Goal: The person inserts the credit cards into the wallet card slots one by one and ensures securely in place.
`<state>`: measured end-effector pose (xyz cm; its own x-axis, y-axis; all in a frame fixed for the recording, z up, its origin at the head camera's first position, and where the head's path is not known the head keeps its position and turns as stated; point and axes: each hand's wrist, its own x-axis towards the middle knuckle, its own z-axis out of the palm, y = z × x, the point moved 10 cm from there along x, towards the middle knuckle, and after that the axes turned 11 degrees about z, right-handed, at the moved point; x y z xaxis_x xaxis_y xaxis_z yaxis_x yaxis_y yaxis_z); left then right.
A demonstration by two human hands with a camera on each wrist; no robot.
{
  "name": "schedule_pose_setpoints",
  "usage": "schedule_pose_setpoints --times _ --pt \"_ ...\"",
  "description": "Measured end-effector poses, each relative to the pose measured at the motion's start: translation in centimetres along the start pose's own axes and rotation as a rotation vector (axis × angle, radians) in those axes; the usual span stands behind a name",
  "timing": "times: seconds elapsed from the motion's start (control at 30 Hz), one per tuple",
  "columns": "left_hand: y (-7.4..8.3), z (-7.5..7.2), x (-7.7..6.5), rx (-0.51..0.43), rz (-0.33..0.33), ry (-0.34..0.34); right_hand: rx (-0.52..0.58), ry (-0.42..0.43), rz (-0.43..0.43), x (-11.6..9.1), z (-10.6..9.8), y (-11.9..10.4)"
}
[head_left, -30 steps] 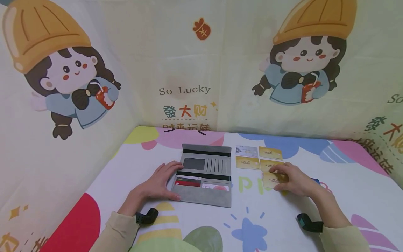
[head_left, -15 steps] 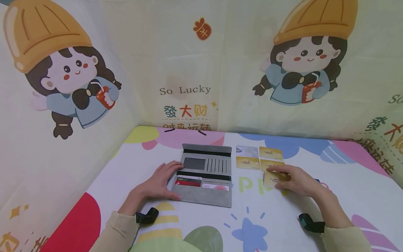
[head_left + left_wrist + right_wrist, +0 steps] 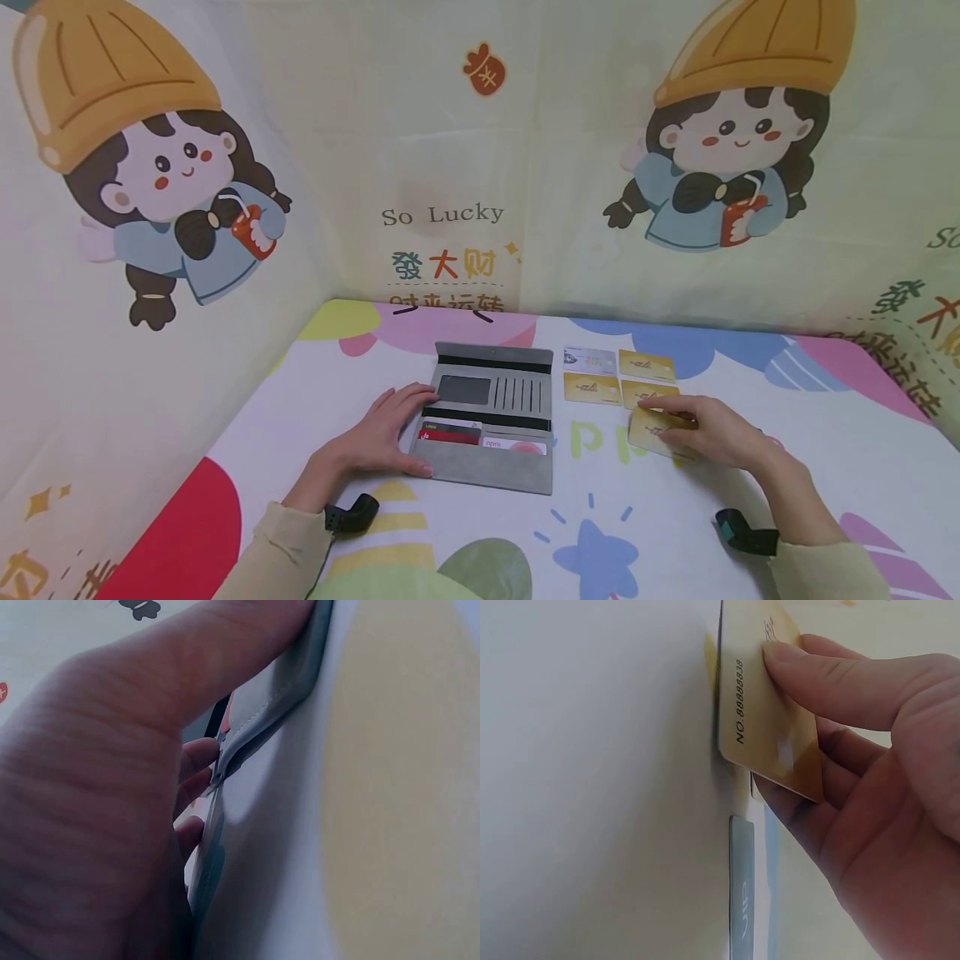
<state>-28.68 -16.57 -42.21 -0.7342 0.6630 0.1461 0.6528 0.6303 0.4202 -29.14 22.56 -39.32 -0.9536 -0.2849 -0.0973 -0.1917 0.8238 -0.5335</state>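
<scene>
My left hand [image 3: 378, 433] rests along the left side of a grey wallet [image 3: 491, 475] lying unfolded, its thumb at the near corner and its fingertips farther up the edge. A dark-and-red card [image 3: 450, 435] and a white card [image 3: 516, 445] stick out of the wallet's lower pockets. To the right, my right hand [image 3: 716, 425] pinches a gold card [image 3: 647, 428] between thumb and fingers. In the right wrist view the held card [image 3: 765, 705] is tilted, with its printed number showing. A blue-grey card [image 3: 741, 892] marked VIP lies beyond it.
Behind the held card, several cards lie in two rows: a silver card [image 3: 589, 360], a gold card [image 3: 647, 367] beside it, and in front a left gold card [image 3: 592, 388] and a right gold card [image 3: 647, 390]. A printed curtain [image 3: 555, 167] stands behind the patterned table [image 3: 600, 567].
My right hand has shifted slightly to the right with the gold card, which has tilted a little. The blue card's corner is now hidden behind that hand. My left hand and the wallet have stayed put.
</scene>
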Motion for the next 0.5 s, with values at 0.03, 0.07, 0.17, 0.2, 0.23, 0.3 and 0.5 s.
schedule_pose_setpoints --times 0.03,0.07,0.17,0.2,0.23,0.3,0.5 --pt "-0.01 0.00 0.00 -0.001 0.000 0.001 -0.002 0.001 -0.003 -0.01 -0.02 -0.04" --pt "-0.02 0.01 0.00 -0.001 0.000 0.001 -0.003 0.000 -0.005 -0.03 -0.02 -0.09" --pt "-0.07 0.08 0.01 0.002 -0.001 -0.002 0.001 0.003 -0.015 -0.09 -0.05 -0.23" --pt "-0.09 0.11 0.01 0.004 0.000 -0.004 0.004 0.006 -0.016 -0.10 -0.08 -0.26" --pt "-0.08 0.12 0.02 0.007 0.004 -0.004 0.010 0.003 -0.018 -0.12 -0.06 -0.31" --pt "-0.05 0.11 0.04 0.010 0.012 -0.004 0.021 -0.003 -0.020 -0.12 -0.02 -0.35" --pt "0.03 0.02 0.09 0.014 0.027 0.004 0.043 -0.011 -0.023 -0.08 0.10 -0.40"
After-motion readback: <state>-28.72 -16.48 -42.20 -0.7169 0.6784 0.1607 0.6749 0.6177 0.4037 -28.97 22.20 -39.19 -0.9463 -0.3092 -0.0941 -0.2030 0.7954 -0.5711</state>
